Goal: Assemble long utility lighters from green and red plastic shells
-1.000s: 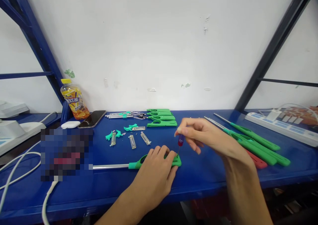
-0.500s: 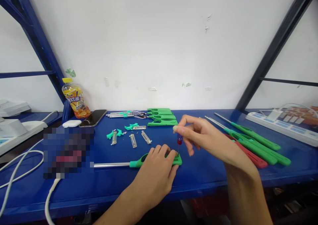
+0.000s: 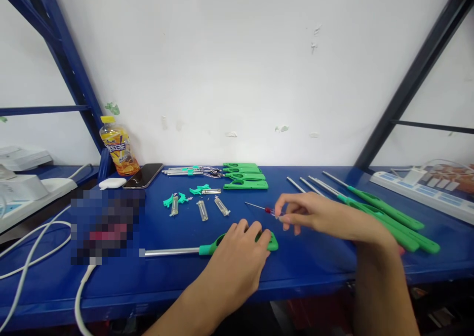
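Head view: a green plastic lighter (image 3: 206, 249) with a long silver tube lies on the blue tabletop (image 3: 148, 287), its handle under the bent, gripping fingers of the left hand (image 3: 242, 254), the butt protruding past them. Thumb and forefinger of the right hand (image 3: 309, 211) pinch a slim red-collared screwdriver (image 3: 267, 210), its tip clear of the lighter.

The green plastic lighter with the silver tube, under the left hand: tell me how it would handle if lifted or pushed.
The straight silver metal tube looks stiff, unlikely to bend. The flattish green plastic handle likely slides rather than rolls. Thicker than the tube, it may be the heavier end.
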`<state>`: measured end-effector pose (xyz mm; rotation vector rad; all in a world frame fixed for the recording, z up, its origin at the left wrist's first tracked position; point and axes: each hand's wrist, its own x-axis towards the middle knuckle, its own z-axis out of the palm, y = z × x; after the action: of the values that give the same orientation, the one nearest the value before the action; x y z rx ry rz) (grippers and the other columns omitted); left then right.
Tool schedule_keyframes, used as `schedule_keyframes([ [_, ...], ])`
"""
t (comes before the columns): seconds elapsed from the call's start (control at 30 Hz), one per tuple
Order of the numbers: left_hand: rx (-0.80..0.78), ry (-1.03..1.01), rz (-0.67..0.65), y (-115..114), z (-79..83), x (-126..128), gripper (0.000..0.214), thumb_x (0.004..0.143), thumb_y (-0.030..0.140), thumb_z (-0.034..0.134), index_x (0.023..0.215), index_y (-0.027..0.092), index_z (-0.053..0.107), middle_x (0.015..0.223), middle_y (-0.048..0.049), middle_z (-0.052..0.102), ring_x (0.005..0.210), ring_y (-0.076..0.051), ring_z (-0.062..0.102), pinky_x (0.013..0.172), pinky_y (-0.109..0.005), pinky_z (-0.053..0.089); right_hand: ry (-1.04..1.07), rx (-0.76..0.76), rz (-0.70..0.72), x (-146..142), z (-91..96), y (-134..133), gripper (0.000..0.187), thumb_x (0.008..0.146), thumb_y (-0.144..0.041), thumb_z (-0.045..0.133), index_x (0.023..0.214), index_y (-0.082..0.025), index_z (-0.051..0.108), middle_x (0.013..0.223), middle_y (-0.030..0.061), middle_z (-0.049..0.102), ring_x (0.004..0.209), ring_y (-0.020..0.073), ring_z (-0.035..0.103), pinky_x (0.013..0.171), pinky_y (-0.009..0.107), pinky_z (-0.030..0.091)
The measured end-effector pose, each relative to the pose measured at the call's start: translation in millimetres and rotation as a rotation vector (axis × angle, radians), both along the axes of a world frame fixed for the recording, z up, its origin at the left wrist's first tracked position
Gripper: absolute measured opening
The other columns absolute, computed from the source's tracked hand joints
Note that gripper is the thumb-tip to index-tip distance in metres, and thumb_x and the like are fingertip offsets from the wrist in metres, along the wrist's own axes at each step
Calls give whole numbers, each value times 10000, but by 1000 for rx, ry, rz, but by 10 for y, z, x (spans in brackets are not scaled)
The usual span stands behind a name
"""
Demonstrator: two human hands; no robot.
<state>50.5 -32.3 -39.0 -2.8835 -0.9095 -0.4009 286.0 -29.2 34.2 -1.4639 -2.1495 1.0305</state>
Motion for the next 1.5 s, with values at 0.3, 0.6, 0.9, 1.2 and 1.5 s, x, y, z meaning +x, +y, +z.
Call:
schedule_keyframes([
  [0.3, 302, 90, -162, -168, -30, 43, 362, 1074, 115, 418, 1405, 56, 552, 1093, -128, 722, 913, -251, 670, 750, -367, 523, -193, 53, -167, 129, -216, 169, 189, 913, -391, 709, 1014, -238, 662, 741, 11, 721, 664, 199, 659, 618, 291, 479],
  [0.6, 556, -170, -296, -344, 197, -18, 146, 989, 129, 564, 1050, 149, 695, 833, -25, 699, 757, -201, 632, 1006, -471, 466, -201, 168, -271, -56, 5, 37, 425, 1058, -577, 450, 1068, -218, 678, 950, 74, 773, 847, 242, 723, 804, 367, 522],
  [0.9, 533, -357, -324, -320, 269, -70, 170, 969, 113, 605, 831, 199, 656, 1457, -107, 589, 1442, -314, 449, 1244, -520, 331, 483, 82, -166, -339, 141, -61, 414, 1013, -598, 592, 1000, -190, 664, 857, 36, 706, 576, 108, 574, 499, 231, 443],
  [1.2, -292, -614, -150, -227, 150, -58, 933, 855, 170, 651, 1626, 377, 169, 1590, -146, 382, 1119, -291, 709, 863, -422, 654, 890, 53, -178, -276, 89, 27, 266, 978, -450, 693, 1034, -198, 628, 930, 70, 761, 738, 165, 729, 466, 179, 535],
  [1.5, -349, -791, 95, -213, 49, 34, 605, 962, 187, 540, 1527, 330, 377, 1383, -130, 540, 1081, -265, 687, 852, -390, 587, 1020, 53, -158, -445, 72, 48, 258, 980, -442, 707, 1023, -197, 639, 1077, 72, 731, 829, 160, 770, 456, 139, 558],
])
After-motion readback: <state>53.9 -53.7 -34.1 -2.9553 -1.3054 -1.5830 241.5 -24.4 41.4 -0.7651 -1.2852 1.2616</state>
